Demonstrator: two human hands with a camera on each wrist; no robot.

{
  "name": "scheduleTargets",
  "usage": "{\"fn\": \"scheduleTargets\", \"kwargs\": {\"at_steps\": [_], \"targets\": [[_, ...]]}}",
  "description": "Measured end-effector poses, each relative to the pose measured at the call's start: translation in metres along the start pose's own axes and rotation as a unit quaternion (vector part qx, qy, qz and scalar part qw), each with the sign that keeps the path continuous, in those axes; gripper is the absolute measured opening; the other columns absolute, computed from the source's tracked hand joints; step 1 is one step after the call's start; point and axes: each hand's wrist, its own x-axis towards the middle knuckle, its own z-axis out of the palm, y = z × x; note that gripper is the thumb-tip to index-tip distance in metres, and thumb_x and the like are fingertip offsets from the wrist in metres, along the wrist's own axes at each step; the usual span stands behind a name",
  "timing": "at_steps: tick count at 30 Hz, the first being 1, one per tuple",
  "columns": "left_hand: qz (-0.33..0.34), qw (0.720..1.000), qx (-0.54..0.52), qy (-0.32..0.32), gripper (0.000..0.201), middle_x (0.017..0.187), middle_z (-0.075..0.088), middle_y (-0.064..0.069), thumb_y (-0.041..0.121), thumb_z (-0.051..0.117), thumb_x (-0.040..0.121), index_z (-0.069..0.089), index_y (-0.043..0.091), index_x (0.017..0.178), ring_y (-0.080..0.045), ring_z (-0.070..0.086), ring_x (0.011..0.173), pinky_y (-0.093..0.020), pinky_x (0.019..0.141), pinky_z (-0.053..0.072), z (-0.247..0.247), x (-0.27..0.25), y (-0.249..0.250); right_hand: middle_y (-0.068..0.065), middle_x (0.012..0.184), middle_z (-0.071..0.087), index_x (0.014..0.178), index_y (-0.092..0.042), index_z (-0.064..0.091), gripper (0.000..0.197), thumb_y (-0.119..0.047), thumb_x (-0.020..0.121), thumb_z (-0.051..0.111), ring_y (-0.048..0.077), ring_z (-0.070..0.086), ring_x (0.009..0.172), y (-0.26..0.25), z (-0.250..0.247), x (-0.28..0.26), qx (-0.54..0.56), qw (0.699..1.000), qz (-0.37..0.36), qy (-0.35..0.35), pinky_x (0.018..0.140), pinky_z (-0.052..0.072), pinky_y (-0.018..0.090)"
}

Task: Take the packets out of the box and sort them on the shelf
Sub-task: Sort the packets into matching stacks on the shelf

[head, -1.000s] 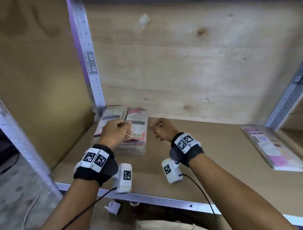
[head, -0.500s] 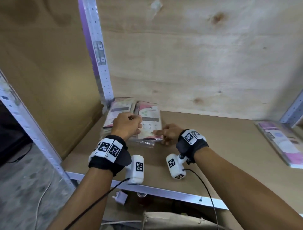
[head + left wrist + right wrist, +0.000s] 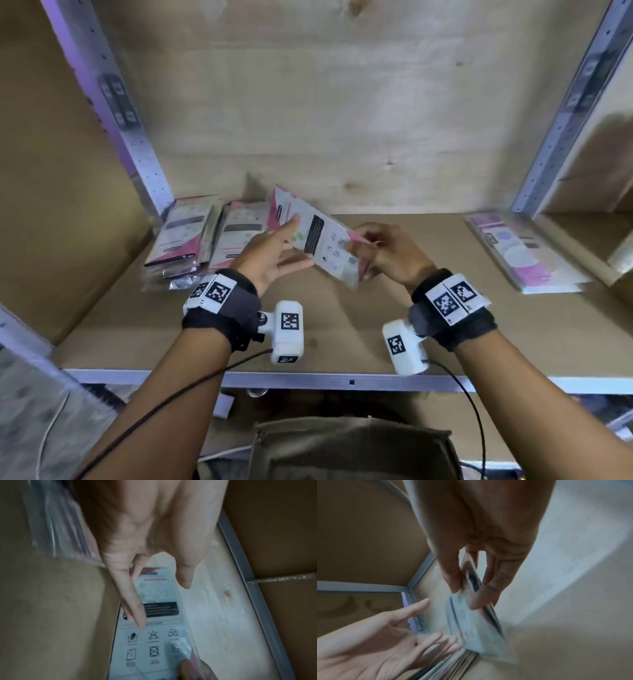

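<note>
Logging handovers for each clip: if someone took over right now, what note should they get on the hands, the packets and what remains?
Right hand: pinches one end of a packet lifted above the shelf.
Left hand: open, fingers straight against the packet's other end.
Two stacks lie side by side at the back left corner; separate packets lie at the right end.
Done: several packets shelved.
Left: place the held packet on its matching stack. The box is not in view, so the remaining count is unknown.
</note>
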Motion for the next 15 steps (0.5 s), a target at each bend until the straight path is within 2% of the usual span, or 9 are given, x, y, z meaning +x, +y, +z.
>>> {"fn": "scheduleTargets", "kwargs": {"at_steps": [2,3,5,7,10,12,14,15], "targets": [[-0.02,0.998,-0.052,-0.037,0.088,0.133,0.054,-0.025,0.048,0.084,0.066,0.05,0.012,0.138,-0.036,0.071,0.104,-0.038,0.076,0.061,0.017,0.005,-0.003,0.013,0.085,0.068,0.103,-0.007,0.072,0.018,-0.017,0.088,0.072,0.023,0.06,0.059,-0.006,-0.017,-0.007,-0.043,0.998,-0.046,0.007,0.054,0.055,0.032],[-0.027,0.995,-0.074,-0.054,0.097,0.133,0.053,-0.026,0.048,0.087,0.06,0.045,0.012,0.141,-0.038,0.072,0.1,-0.04,0.076,0.061,0.026,0.008,-0.005,0.008,0.089,0.071,0.103,-0.011,0.073,0.017,-0.017,0.088,0.072,0.022,0.063,0.065,-0.009,-0.025,-0.01,-0.066,0.995,-0.068,0.012,0.059,0.056,0.033],[-0.041,0.99,-0.118,-0.07,0.102,0.131,0.052,-0.029,0.046,0.089,0.057,0.041,0.013,0.141,-0.04,0.073,0.096,-0.044,0.077,0.061,0.042,0.016,-0.009,0.002,0.1,0.073,0.105,-0.016,0.074,0.017,-0.016,0.087,0.072,0.018,0.066,0.087,-0.013,-0.037,-0.015,-0.101,0.989,-0.111,0.014,0.075,0.055,0.028],[-0.048,0.985,-0.151,-0.071,0.086,0.126,0.055,-0.03,0.044,0.087,0.065,0.045,0.014,0.134,-0.038,0.073,0.095,-0.045,0.077,0.061,0.054,0.026,-0.015,-0.001,0.107,0.07,0.107,-0.02,0.075,0.021,-0.015,0.086,0.073,0.014,0.064,0.098,-0.013,-0.044,-0.018,-0.137,0.981,-0.134,-0.003,0.086,0.05,0.022],[-0.044,0.984,-0.169,-0.028,0.047,0.115,0.064,-0.027,0.034,0.077,0.085,0.053,0.009,0.116,-0.029,0.076,0.087,-0.036,0.067,0.062,0.066,0.039,-0.023,-0.001,0.112,0.064,0.109,-0.021,0.074,0.025,-0.018,0.084,0.075,0.011,0.06,0.1,-0.004,-0.052,-0.021,-0.206,0.969,-0.133,-0.031,0.083,0.045,0.015],[-0.03,0.99,-0.138,0.012,0.027,0.115,0.066,-0.022,0.021,0.067,0.094,0.056,0.004,0.111,-0.026,0.073,0.093,-0.031,0.062,0.062,0.07,0.05,-0.032,-0.001,0.116,0.063,0.107,-0.02,0.075,0.025,-0.019,0.082,0.077,0.01,0.059,0.103,0.007,-0.06,-0.023,-0.188,0.975,-0.112,-0.05,0.085,0.045,0.013],[-0.008,0.994,-0.106,0.032,0.014,0.111,0.066,-0.017,0.01,0.061,0.096,0.057,0.008,0.109,-0.027,0.066,0.102,-0.028,0.058,0.061,0.073,0.058,-0.04,-0.002,0.116,0.065,0.104,-0.018,0.075,0.022,-0.019,0.082,0.078,0.009,0.061,0.107,0.016,-0.069,-0.026,-0.125,0.987,-0.079,-0.056,0.09,0.048,0.015],[-0.003,0.995,-0.095,0.037,0.012,0.107,0.066,-0.014,0.007,0.059,0.096,0.057,0.01,0.108,-0.026,0.065,0.101,-0.027,0.056,0.061,0.075,0.061,-0.044,-0.003,0.115,0.067,0.104,-0.017,0.075,0.02,-0.019,0.083,0.077,0.009,0.062,0.107,0.019,-0.073,-0.026,-0.094,0.992,-0.067,-0.041,0.092,0.049,0.018]]}}
